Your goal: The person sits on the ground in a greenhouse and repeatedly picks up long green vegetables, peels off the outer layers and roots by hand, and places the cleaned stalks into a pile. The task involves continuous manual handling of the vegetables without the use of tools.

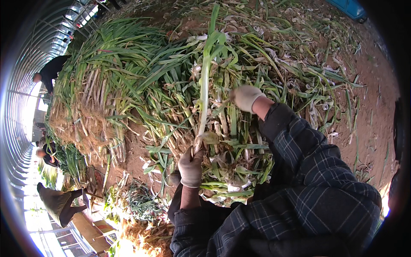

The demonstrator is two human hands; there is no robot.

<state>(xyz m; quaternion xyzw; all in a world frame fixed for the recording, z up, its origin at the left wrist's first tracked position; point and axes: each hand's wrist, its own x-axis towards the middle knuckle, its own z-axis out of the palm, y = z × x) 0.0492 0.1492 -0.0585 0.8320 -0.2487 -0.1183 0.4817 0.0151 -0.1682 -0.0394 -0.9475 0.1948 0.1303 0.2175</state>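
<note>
My left hand [191, 168], in a pale work glove, grips a long green onion [205, 86] near its lower end. The stalk stands out away from me, with a white shank below and green leaves at the far end. To the right of the stalk is my right hand [246, 98], also gloved, with its fingers curled and blurred. Whether a strip of leaf is pinched in it is hard to make out. Under both hands lies a layer of unpeeled green onions [224, 122] mixed with loose leaves. The root end of the held onion is hidden by my left hand.
A big heap of green onions [99, 77] with roots lies to the left. Peeled-off leaves [289, 51] litter the soil [374, 96] ahead and right. At far left a person in dark clothing [53, 70] bends over. A blue object [348, 8] shows at the top right.
</note>
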